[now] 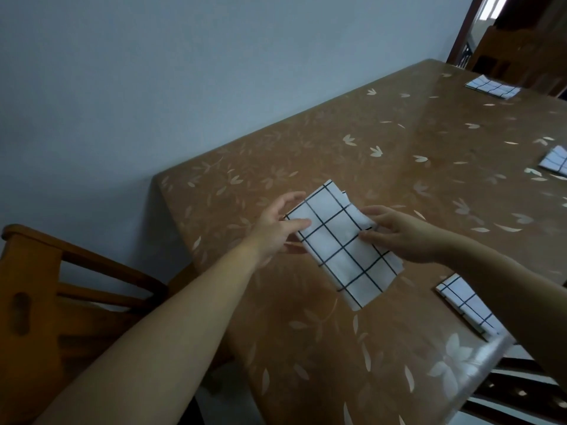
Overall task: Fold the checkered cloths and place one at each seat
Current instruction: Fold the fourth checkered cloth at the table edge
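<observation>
Both hands are holding the folded checkered cloth [340,243] just above the surface [337,142]. The left hand [276,228] is clamping its grip on the 9 o'clock edge, the right hand [402,234] on the 3 o'clock edge. The seat being served is likely the chair [61,286] at 8 o'clock, so the next move calls for lowering the cloth flat and releasing it. Other folded cloths [492,86] [555,159] [466,302] are lying at 1, 3 and 4 o'clock. No containers are showing.

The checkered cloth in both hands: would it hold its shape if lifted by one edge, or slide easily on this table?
Probably floppy: the folded cloth shows soft creases and loose layered corners where the left hand and right hand pinch it. Likely light, since pinches alone hold it. It may slide readily on the glossy table.
</observation>
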